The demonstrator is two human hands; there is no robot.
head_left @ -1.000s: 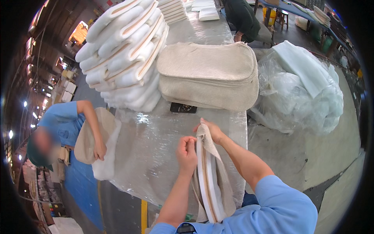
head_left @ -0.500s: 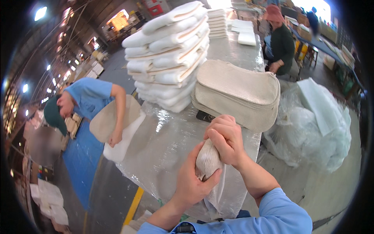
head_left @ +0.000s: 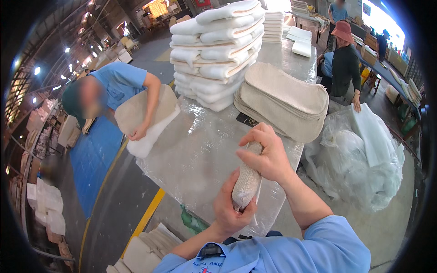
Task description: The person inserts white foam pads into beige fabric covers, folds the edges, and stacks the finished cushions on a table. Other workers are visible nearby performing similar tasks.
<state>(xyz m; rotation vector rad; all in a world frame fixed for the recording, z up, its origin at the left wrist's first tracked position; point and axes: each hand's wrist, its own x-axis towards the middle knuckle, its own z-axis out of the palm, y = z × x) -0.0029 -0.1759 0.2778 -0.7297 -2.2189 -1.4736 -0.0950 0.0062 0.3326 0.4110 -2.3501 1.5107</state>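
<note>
A bulging beige fabric bundle (head_left: 248, 183) is held upright at a slant in front of my chest, over the near end of the table. My left hand (head_left: 232, 204) cups its lower end, fingers along the left side and thumb across the bottom. Around the upper end curls my right hand (head_left: 268, 154), with thumb and forefinger apart and the fabric between them. What fills the bundle is hidden. Just beyond my hands lies a stack of flat beige fabric pieces (head_left: 282, 104) with rounded ends. A small dark object (head_left: 246, 119) shows at its left edge.
Left of the beige stack rises a tall pile of folded white padding (head_left: 214, 59). Plastic film covers the table (head_left: 195, 150). A co-worker (head_left: 123, 91) at left handles a beige piece over white padding; another (head_left: 341, 63) at right touches a plastic-wrapped bundle (head_left: 359, 159).
My right hand has loosened from a tight fist to a wider curl, and the bundle looks straighter and longer. The co-worker at right has reached a hand onto the plastic-wrapped bundle.
</note>
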